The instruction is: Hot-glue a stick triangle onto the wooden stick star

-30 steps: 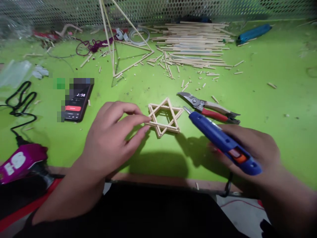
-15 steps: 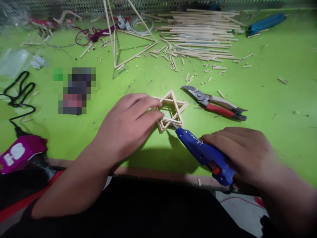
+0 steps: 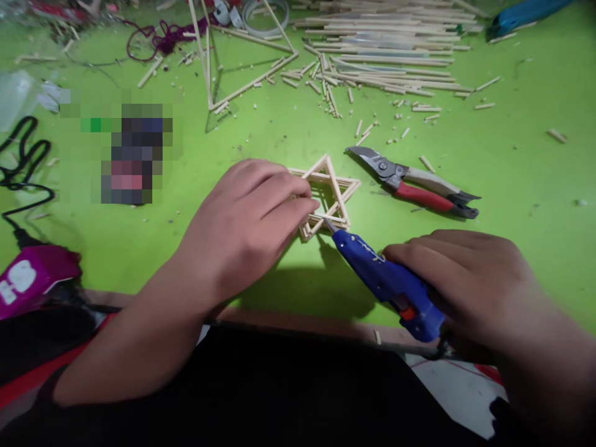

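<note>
A six-pointed star frame point(image 3: 338, 180) built from thin wooden sticks sits on the green tabletop. My left hand point(image 3: 254, 217) is closed on its left side, covering that part with the fingers. In my right hand point(image 3: 470, 279) is a blue hot glue gun point(image 3: 382, 273) with an orange switch. Its metal nozzle touches or nearly touches a crossing of sticks at the star's lower edge. Pruning shears point(image 3: 410, 182) with one red and one pale handle lie to the right of the star.
Behind lie a larger stick pyramid point(image 3: 254, 84), a pile of wooden sticks point(image 3: 386, 56), short offcuts point(image 3: 330, 93), purple string point(image 3: 167, 38) and a tape roll point(image 3: 265, 17). A magenta box point(image 3: 40, 276) with a black cable is at the left, near a pixelated dark object point(image 3: 135, 155). A teal tool point(image 3: 526, 18) lies far right.
The camera view has tilted down slightly, so the things on the table appear higher. My left fingers reach a little farther over the star; the glue gun nozzle stays at its lower edge.
</note>
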Tool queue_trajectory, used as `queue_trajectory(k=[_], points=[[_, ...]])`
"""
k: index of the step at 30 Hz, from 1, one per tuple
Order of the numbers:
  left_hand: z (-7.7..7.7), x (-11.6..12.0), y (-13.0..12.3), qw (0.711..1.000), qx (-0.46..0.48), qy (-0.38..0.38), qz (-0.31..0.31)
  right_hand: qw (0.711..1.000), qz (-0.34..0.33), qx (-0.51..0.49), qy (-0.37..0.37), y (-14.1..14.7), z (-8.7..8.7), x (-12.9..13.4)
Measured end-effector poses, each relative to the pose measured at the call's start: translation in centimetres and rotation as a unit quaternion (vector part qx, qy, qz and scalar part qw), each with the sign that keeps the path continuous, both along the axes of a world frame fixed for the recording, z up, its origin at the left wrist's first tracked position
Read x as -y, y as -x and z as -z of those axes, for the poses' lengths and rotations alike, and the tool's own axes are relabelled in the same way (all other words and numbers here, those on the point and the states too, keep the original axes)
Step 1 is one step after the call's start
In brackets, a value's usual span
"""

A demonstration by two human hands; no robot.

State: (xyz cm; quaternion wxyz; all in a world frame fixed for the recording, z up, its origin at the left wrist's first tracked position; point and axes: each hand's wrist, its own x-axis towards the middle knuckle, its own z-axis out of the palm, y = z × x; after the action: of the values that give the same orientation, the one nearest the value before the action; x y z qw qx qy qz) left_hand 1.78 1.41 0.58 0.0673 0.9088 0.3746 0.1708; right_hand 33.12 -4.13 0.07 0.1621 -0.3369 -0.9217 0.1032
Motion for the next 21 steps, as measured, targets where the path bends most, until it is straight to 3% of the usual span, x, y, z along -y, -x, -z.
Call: queue_trajectory(k=[9,21], points=[[0.05,-0.12,-0.15,0.999,-0.002,-0.015,0.030,1.000,0.014,0.010,-0.013,-0.22,0.30,0.21],[0.01,-0.20,-0.38,1.000,-0.007,-0.014,0.024,0.999,0.014,0.028,-0.022,-0.12,0.30,0.30]])
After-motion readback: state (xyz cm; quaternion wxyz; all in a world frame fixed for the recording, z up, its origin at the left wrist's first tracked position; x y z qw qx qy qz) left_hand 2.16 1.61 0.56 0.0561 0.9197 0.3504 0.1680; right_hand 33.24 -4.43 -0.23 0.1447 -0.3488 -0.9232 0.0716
